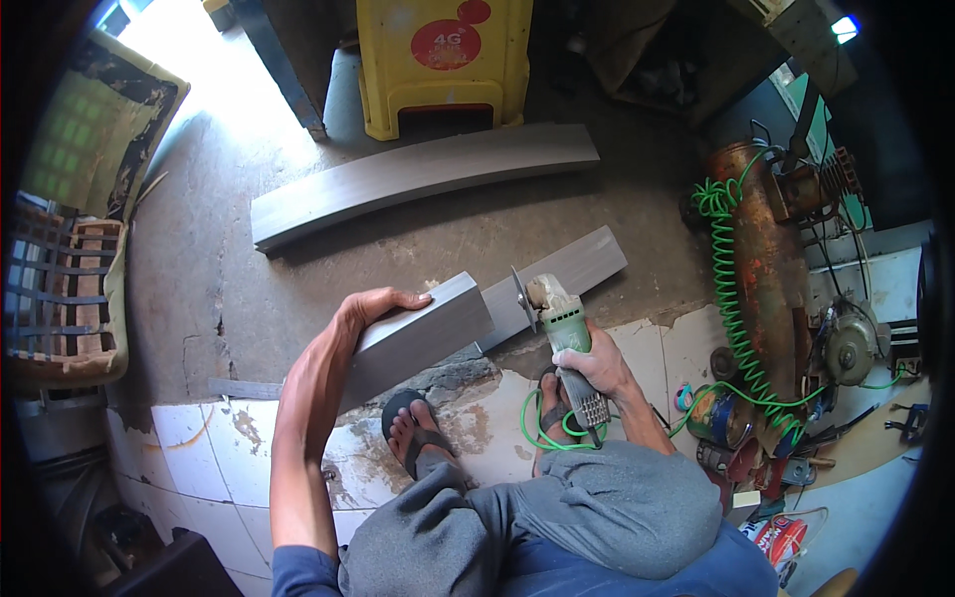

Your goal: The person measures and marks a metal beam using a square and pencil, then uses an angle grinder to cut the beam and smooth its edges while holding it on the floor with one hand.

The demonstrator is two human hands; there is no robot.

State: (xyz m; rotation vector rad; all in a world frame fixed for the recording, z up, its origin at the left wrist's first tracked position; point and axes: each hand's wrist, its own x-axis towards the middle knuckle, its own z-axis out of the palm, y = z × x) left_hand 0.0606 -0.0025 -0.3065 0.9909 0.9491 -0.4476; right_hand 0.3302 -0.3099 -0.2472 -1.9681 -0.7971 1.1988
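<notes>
My left hand (pixel 383 304) grips a grey rectangular bar (pixel 423 333) from above, near its far end, with the thumb along the top face. The bar slants toward my left forearm, which hides part of it. My right hand (pixel 600 361) is wrapped round the body of a green angle grinder (pixel 565 328). Its thin disc (pixel 524 300) stands upright, a short way right of the bar's end. Whether the disc spins, I cannot tell. Behind the disc, another flat grey bar (pixel 572 271) lies on the floor.
Farther off, a long grey bar (pixel 428 177) lies before a yellow plastic stool (pixel 443 75). At right stand a rusty cylindrical tank (pixel 761 259) and a coiled green hose (pixel 724 289). A green cord (pixel 537 433) runs by my sandalled feet (pixel 418 430). A worn chair (pixel 70 289) stands at left.
</notes>
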